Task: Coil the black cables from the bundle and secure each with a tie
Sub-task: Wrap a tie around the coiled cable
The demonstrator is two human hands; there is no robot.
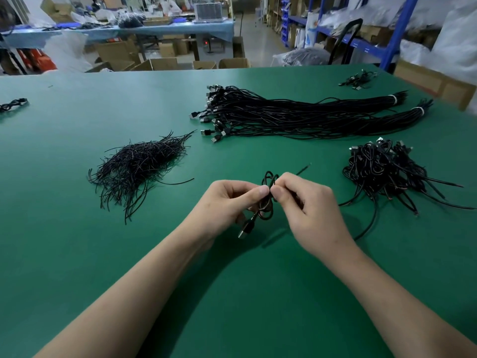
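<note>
Your left hand and right hand met fingertip to fingertip, both pinching the coiled cable at its waist, plug hanging toward you. Tie pile lay left of them, bundle beyond. Risk: loosen either pinch and the loops would spring open.

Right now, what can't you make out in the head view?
- Whether the small coiled black cable is fastened yet: hidden by fingertips of left hand and right hand, head view.
- Black cable cluster at the green table's left edge: cut off by the frame.
- Far black connector cluster: too small.
</note>
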